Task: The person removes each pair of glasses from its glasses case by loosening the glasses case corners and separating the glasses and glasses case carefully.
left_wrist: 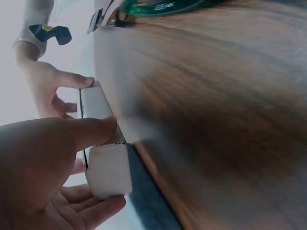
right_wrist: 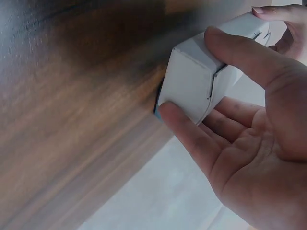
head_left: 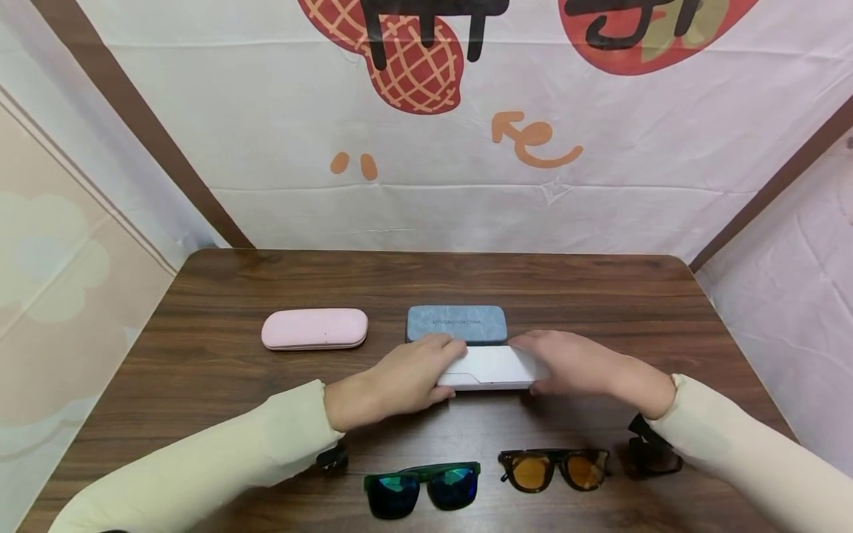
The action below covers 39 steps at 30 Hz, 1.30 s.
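Observation:
Between my two hands is a white glasses case [head_left: 493,368], with a thin dark seam along it. My left hand [head_left: 409,374] grips its left end, thumb on the near side and fingers over the far side. At the opposite end my right hand [head_left: 576,363] holds it the same way. The left wrist view shows the left thumb pressed along the case [left_wrist: 111,170]. In the right wrist view, the right thumb and index finger span the case's end [right_wrist: 187,86]. Just behind it lies a blue glasses case [head_left: 457,323] with printed lettering, its front edge partly hidden.
A pink glasses case [head_left: 315,329] lies to the left on the wooden table [head_left: 220,311]. Nearer me are green-framed sunglasses [head_left: 423,488] with mirrored lenses, and dark-framed sunglasses [head_left: 556,470] with amber lenses. A printed cloth [head_left: 266,111] hangs behind the table.

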### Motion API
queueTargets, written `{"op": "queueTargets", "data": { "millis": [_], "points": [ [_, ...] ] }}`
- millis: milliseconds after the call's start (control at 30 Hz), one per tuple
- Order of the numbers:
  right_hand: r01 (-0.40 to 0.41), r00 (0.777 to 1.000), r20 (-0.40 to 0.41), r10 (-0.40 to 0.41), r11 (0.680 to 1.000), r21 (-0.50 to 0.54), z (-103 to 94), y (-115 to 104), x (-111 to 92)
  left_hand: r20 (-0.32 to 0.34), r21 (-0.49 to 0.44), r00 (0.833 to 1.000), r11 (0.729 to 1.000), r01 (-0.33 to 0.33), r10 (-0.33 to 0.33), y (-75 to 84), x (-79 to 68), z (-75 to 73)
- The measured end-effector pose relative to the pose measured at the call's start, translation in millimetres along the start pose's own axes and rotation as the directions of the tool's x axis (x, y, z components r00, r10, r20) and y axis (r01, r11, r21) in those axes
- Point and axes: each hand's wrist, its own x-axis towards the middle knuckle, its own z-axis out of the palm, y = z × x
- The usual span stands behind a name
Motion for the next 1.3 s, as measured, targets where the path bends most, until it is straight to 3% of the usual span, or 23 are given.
{"op": "queueTargets", "data": {
  "millis": [400,1300],
  "points": [
    [-0.02,1.0,0.002,0.02,0.999,0.032,-23.2,6.4,-13.8,-0.003,0.037,1.0,0.999,-0.021,0.021,11.3,19.5,-10.3],
    [-0.043,0.998,-0.033,0.044,0.999,0.031,-50.2,52.4,-26.4,0.017,0.049,0.999,0.998,0.028,-0.028,28.3,82.1,-17.8]
  ]
}}
